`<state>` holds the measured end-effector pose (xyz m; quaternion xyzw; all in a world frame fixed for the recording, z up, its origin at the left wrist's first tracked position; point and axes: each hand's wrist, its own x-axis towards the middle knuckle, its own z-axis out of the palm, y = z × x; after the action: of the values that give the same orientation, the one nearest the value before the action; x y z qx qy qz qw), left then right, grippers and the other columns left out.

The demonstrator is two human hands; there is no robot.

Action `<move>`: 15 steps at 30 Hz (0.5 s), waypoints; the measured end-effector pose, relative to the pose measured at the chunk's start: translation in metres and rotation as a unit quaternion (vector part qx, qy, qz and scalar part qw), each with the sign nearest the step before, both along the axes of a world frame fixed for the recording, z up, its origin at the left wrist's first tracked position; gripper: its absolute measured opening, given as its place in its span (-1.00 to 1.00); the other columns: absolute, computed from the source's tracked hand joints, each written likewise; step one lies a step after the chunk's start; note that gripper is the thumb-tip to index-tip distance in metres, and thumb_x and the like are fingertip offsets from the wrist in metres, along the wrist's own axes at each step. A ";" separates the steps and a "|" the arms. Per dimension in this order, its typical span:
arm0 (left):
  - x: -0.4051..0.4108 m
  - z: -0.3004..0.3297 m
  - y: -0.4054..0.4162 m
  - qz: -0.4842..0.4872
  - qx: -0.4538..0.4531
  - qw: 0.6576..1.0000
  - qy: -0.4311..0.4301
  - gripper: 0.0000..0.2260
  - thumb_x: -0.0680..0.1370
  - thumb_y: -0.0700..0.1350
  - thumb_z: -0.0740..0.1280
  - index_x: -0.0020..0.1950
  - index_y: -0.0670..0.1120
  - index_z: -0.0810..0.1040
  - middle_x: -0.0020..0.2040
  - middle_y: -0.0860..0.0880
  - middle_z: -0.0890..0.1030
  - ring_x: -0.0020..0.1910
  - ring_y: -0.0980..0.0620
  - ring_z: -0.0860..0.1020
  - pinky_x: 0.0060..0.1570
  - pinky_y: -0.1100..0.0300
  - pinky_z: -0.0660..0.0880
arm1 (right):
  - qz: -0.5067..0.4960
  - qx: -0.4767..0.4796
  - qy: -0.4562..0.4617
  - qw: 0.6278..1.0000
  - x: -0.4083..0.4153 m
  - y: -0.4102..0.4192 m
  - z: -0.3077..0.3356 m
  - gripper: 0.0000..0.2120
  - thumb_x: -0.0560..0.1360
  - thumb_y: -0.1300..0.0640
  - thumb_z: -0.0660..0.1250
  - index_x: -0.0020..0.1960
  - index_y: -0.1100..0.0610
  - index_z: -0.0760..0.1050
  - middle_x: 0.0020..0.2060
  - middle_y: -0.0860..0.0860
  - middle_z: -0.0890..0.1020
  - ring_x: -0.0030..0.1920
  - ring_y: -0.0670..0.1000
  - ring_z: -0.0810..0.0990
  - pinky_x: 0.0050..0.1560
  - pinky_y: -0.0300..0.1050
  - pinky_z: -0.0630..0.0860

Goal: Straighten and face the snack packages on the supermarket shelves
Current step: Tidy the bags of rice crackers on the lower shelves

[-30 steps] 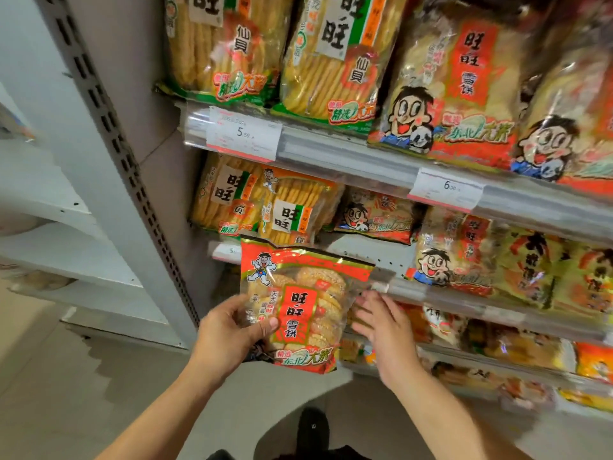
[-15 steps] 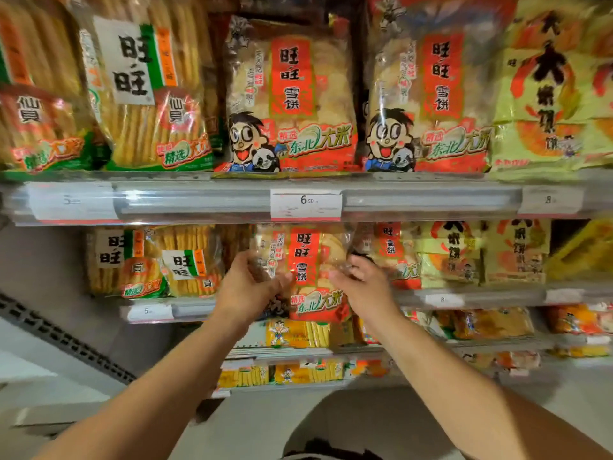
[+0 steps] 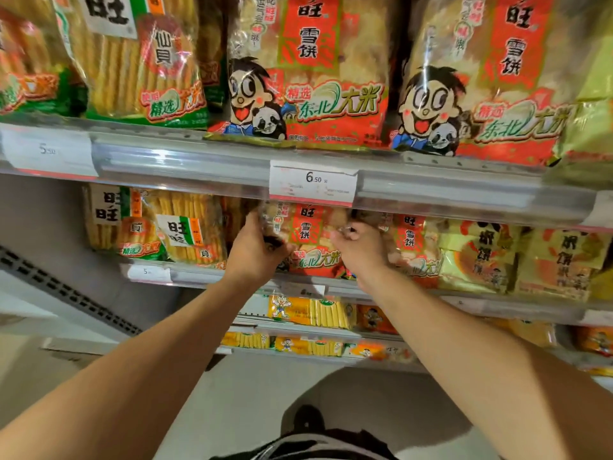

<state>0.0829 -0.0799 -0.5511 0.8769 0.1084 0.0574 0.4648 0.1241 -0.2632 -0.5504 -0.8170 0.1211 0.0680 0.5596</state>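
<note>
So I've got both hands on the red bag (image 3: 313, 239) on the second shelf (image 3: 464, 302), right under the 6.50 tag (image 3: 313, 184). Left hand (image 3: 255, 250) grips its left edge, fingers curled round the side. Right hand (image 3: 360, 249) pinches the right edge near the top; its fingertips are a bit blurred, but it looks like a hold, not a flat push.

The bag stands upright, long axis vertical, label facing me, bottom edge just behind the shelf lip. It sits between the yellow cracker bags (image 3: 185, 227) on its left and another red bag (image 3: 414, 247) touching or nearly touching its right side, can't tell which.

What matters for the next bit: the bag is straight ahead, squarely between the two hands, neither one nearer. My guess is it just needs easing back and squaring so its face lines up with its neighbour. Its top is tucked under the upper shelf rail (image 3: 199, 161), so tilting it could snag there.
</note>
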 end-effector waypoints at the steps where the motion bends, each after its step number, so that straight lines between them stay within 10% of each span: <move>1: -0.001 -0.001 0.000 0.000 0.005 1.000 0.004 -0.44 0.43 -0.03 0.53 0.31 -0.07 0.33 0.06 0.03 0.55 0.01 0.02 0.53 0.00 0.15 0.41 | 0.002 -0.011 -0.012 1.000 0.000 -0.001 -0.002 -0.56 0.50 0.08 0.42 0.32 0.19 0.45 0.18 0.07 0.61 0.10 0.03 0.59 0.17 -0.01 0.52; 11: -0.002 -0.006 0.000 -0.015 -0.004 0.998 0.055 -0.29 0.50 -0.02 0.47 0.52 -0.05 0.16 0.14 0.05 0.48 0.14 0.01 0.47 0.10 0.14 0.40 | 0.066 -0.141 -0.031 0.987 -0.001 -0.007 -0.014 -0.50 0.55 -0.12 0.28 0.39 0.12 0.42 0.25 0.07 0.57 -0.10 -0.06 0.51 -0.04 -0.19 0.41; 15: -0.002 -0.006 0.002 -0.017 0.014 0.995 0.095 -0.37 0.51 0.05 0.44 0.46 -0.11 0.24 0.11 0.01 0.47 0.18 -0.07 0.50 0.06 0.11 0.42 | 0.067 -0.151 -0.007 0.986 -0.005 -0.004 -0.011 -0.47 0.58 -0.11 0.24 0.46 0.15 0.33 0.35 0.10 0.49 0.23 0.09 0.53 0.18 -0.08 0.47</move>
<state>0.0812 -0.0782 -0.5573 0.8864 0.1362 -0.0323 0.4413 0.1188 -0.2675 -0.5614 -0.8990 0.0706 0.0802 0.4246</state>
